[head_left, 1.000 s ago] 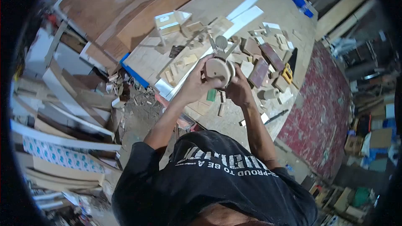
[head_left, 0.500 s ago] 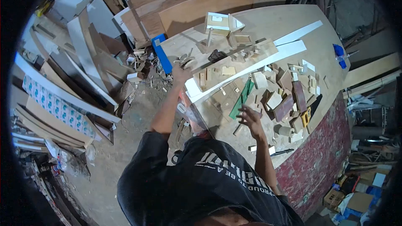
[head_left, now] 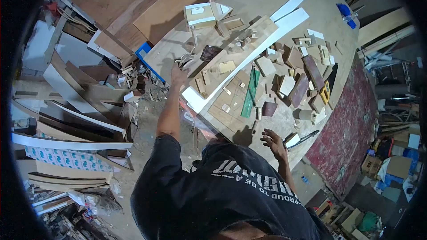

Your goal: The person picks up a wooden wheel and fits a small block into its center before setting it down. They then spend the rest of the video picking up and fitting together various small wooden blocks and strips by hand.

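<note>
My left hand [head_left: 178, 76] is at the table's left edge, against a small metal tool [head_left: 184, 61] with loop-like handles; its fingers are too unclear to show whether they grip it. A dark, glossy object [head_left: 211, 53] lies just right of the tool. Over the table's near edge, my right hand [head_left: 274, 144] is open with fingers apart and holds nothing. Close to its right are a small white-faced block [head_left: 292, 140] and a thin dark tool [head_left: 308, 137]. A green strip [head_left: 251, 92] lies farther up, beside a maroon block [head_left: 269, 109].
Wood blocks and a yellow-handled tool [head_left: 325, 92] crowd the table's right part. Long white strips [head_left: 284, 24] cross it diagonally. A small box-like piece [head_left: 200, 16] stands at the back. Curved panels [head_left: 71, 144] and scraps fill the left floor.
The view has shifted, with the table now higher and farther left in it. My right hand has drawn back from beside the green strip toward the near edge. My left hand remains by the metal tool.
</note>
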A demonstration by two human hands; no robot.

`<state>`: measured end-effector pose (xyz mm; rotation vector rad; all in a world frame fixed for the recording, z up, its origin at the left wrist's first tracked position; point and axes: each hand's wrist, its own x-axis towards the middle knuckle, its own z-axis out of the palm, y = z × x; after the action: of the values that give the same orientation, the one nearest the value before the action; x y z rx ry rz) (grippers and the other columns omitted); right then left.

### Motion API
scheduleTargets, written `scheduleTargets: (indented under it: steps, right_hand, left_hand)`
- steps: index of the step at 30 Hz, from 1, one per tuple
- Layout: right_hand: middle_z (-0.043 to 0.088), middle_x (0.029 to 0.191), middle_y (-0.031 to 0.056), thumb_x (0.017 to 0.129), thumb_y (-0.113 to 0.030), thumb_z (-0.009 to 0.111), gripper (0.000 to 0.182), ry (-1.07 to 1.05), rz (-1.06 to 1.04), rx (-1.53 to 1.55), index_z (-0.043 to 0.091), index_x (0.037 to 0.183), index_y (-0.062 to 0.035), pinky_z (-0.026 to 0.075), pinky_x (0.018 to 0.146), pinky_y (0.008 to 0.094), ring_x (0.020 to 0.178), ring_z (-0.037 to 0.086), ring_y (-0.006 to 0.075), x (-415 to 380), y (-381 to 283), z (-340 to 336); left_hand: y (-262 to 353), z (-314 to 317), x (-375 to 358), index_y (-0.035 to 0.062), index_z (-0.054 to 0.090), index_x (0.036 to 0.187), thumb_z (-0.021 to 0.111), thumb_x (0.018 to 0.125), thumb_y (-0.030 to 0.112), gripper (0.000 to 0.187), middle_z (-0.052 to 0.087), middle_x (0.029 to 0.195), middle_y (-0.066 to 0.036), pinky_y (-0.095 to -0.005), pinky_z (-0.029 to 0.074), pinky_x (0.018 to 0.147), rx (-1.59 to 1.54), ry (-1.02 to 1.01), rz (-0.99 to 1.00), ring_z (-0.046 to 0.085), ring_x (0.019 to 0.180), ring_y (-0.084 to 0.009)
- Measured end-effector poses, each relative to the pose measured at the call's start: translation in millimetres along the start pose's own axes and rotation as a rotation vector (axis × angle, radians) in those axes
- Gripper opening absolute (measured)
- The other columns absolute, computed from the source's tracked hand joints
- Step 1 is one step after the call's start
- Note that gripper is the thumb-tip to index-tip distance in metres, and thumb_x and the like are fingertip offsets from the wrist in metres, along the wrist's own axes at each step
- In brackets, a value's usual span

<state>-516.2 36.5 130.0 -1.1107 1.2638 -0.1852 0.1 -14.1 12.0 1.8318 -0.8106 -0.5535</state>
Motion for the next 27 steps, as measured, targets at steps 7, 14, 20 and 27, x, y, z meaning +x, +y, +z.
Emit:
scheduleTargets:
  steps: [7,14,20,27]
  right_hand:
    - [0.059,0.123,0.0103,0.091,-0.025,0.064,0.050,-0.003,-0.021,-0.081,0.049,0.134,-0.0038,0.050,0.082,0.0332,0.103,0.062,0.0214,10.6,9.4,-4.5]
    - [0.060,0.121,0.0127,0.090,-0.032,0.065,0.056,0.014,-0.049,-0.105,0.049,0.133,-0.0017,0.050,0.078,0.0331,0.099,0.061,0.0238,1.0,27.7,-2.7]
    - [0.061,0.119,0.0130,0.089,-0.025,0.065,0.051,0.050,0.019,-0.105,0.050,0.132,-0.0013,0.050,0.075,0.0329,0.095,0.063,0.0241,-18.3,75.5,3.6]
    - [0.066,0.103,0.0163,0.091,-0.024,0.062,0.041,0.064,0.011,-0.117,0.058,0.122,0.0028,0.051,0.069,0.0319,0.086,0.065,0.0208,-49.0,109.8,8.4]
  left_hand:
    - [15.9,-10.5,-7.5,-0.0006,0.052,0.117,0.078,0.069,-0.001,0.055,0.064,0.110,-0.013,-0.0322,0.049,0.089,0.034,-0.042,-0.038,0.063,0.101,-0.0219]
    - [7.5,-17.0,-14.3,0.0013,0.044,0.122,0.078,0.065,-0.007,0.066,0.061,0.109,-0.013,-0.0319,0.052,0.084,0.221,0.037,0.094,0.061,0.104,-0.0228]
    - [-31.5,-38.2,-48.8,0.0038,0.050,0.118,0.074,0.073,-0.004,0.052,0.061,0.097,-0.011,-0.0285,0.050,0.071,-0.120,0.224,-0.056,0.060,0.095,-0.0154]
    - [19.9,-18.2,-188.8,0.0006,0.064,0.084,0.065,0.084,0.009,0.008,0.065,0.069,-0.009,-0.0355,0.048,0.057,0.228,0.184,-0.195,0.061,0.061,-0.0158]
